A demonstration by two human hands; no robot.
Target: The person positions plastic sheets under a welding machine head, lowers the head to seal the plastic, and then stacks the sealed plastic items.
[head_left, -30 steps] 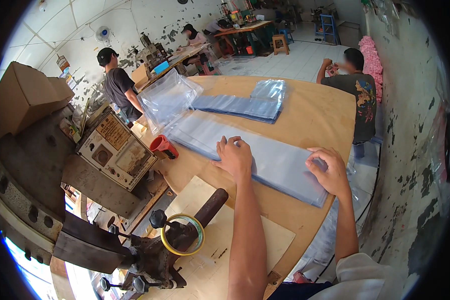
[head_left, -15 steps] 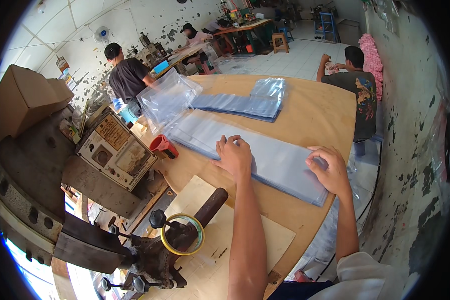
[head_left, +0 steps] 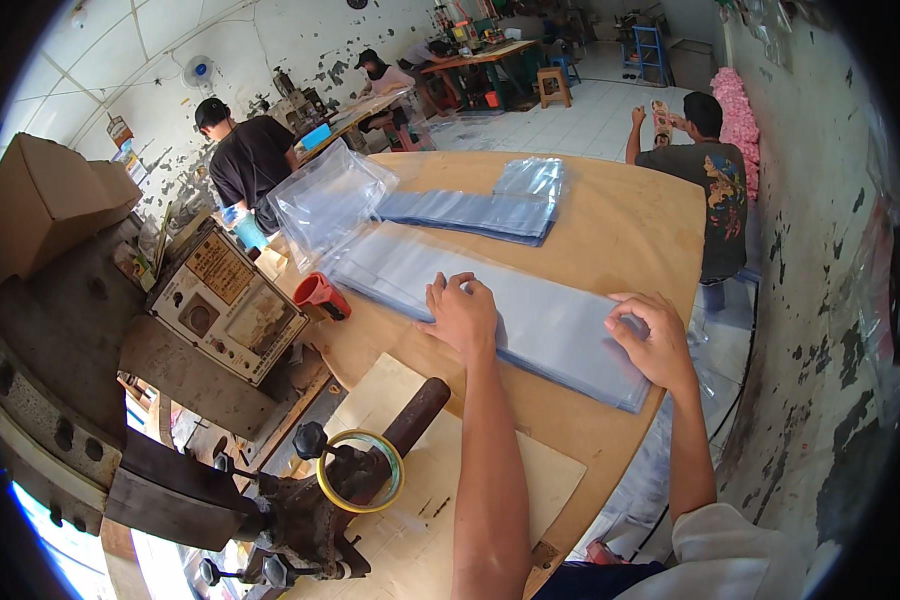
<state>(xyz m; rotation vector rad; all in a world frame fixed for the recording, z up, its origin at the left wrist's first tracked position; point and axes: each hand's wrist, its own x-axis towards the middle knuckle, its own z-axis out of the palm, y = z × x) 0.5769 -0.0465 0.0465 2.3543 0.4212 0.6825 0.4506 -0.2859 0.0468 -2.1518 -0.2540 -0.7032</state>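
A long stack of clear, bluish plastic sheets (head_left: 560,310) lies slantwise across the table before me. My left hand (head_left: 462,315) rests on the stack's near side, fingers bent and apart, the thumb stretched toward the near edge. At the right end, my right hand (head_left: 655,340) curls its thumb and index finger together at the far corner of the sheets; its other fingers are partly hidden. Behind this stack lies a shorter pile of folded plastic sheets (head_left: 470,215). Crumpled clear plastic (head_left: 332,195) sits at the table's far left.
A red cup (head_left: 322,297) stands left of the stack. Closer in are a metal machine arm with a yellow ring (head_left: 402,470) and a worn control box (head_left: 230,300). The wooden table (head_left: 630,220) curves at right. Co-workers stand (head_left: 255,150) and sit (head_left: 720,190) beyond it.
Both hands keep nearly the same place on the stack. The view has shifted slightly. The seated co-worker at right now holds up a pinkish item; the standing one has bent leftward.
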